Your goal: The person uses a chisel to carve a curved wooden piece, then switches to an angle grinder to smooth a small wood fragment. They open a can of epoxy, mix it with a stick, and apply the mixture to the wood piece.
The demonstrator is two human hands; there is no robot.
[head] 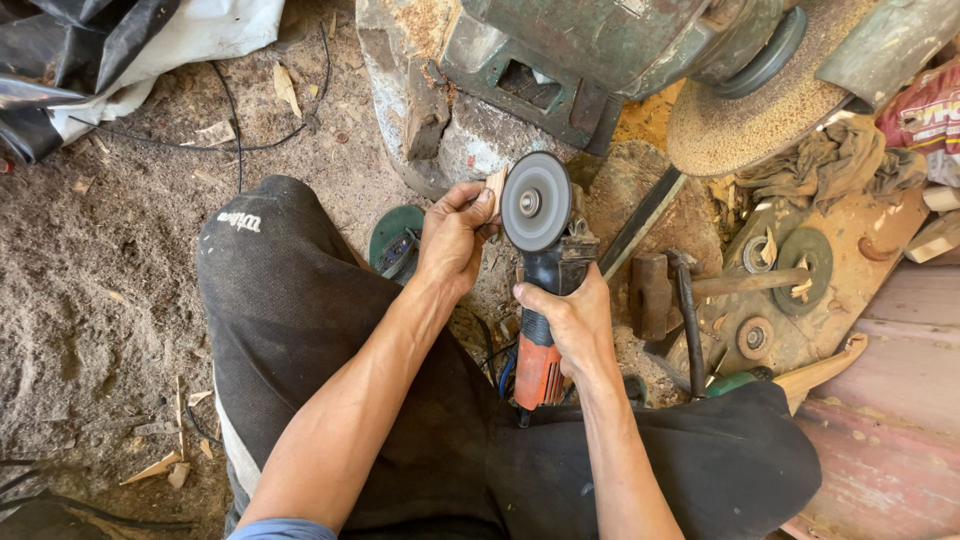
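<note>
head view, looking down over the person's lap: the left hand [455, 235], just left of the frame's centre, is pinching a small piece of pale wood [496, 186] between closed thumb and fingertips, and is holding its edge against, or just beside, the left rim of the grey grinding disc [536, 201]; whether wood and disc are actually touching cannot be told. the right hand [565, 320], at the centre and slightly lower, is wrapping its fingers fully around the dark neck of the angle grinder [545, 300], which is pointing up the frame with its disc facing the camera and its orange rear body [538, 372] lying near the lower centre, between the knees. both legs are wearing dark trousers [300, 300] dusted with sawdust and are filling the lower half of the frame. a green disc-shaped object [392, 238] is lying on the ground just left of the left wrist. at the upper centre a heavy green and grey machine [560, 60] is standing, with a large sawdust-coated sanding wheel [745, 120] at the upper right. to the right of the grinder a hammer [655, 295] is lying on a wooden board [840, 260] along with round metal parts, and a crumpled cloth [830, 165] is lying above them. black and white plastic sheeting [110, 50] is occupying the upper left, over dusty ground [90, 300] scattered with wood chips
</note>
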